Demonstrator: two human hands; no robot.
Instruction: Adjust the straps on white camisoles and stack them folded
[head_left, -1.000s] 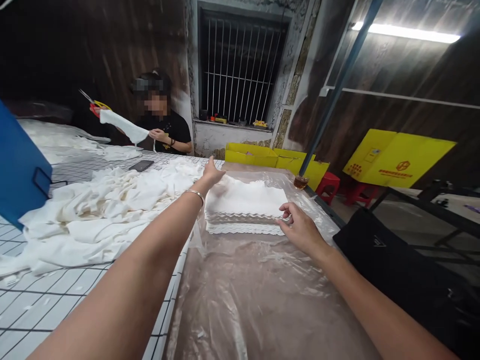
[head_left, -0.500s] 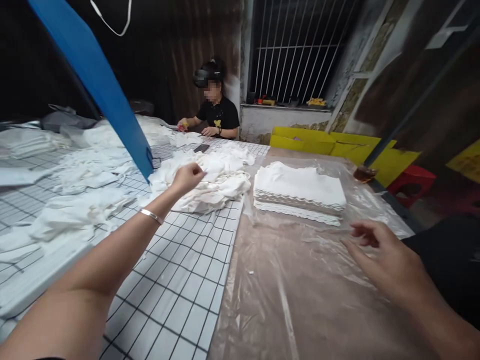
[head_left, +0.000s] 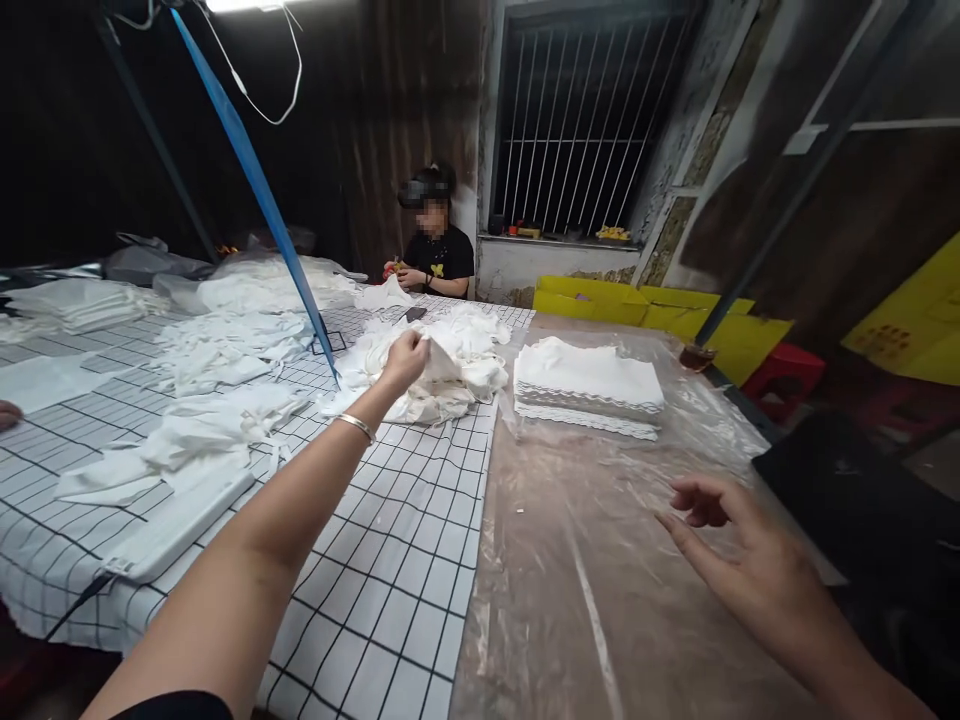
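Observation:
My left hand [head_left: 407, 360] reaches over a heap of crumpled white cloth pieces [head_left: 484, 375] on the checked tablecloth. Its fingers are pinched shut on a white cloth piece [head_left: 440, 362], whose edge stands up from the heap. To the right, my right hand [head_left: 739, 535] hovers above the plastic-covered part of the table [head_left: 555, 590]. Nothing is in it, and its thumb and curled fingers are apart. Between and beyond my hands lies a neat stack of white cloth pieces with wavy edges [head_left: 589, 378].
A blue upright strip [head_left: 262, 180] stands left of the heap. More white cloth [head_left: 202, 430] and a long white bar [head_left: 184, 525] lie leftward. A co-worker [head_left: 442, 250] sits at the far end. Another person's fingers [head_left: 9, 415] show at the left edge. Yellow boards [head_left: 592, 300] stand behind.
My left hand has closed on a cloth piece and raised its edge from the heap. My right hand stays open over the plastic. The view has tilted up and shifted.

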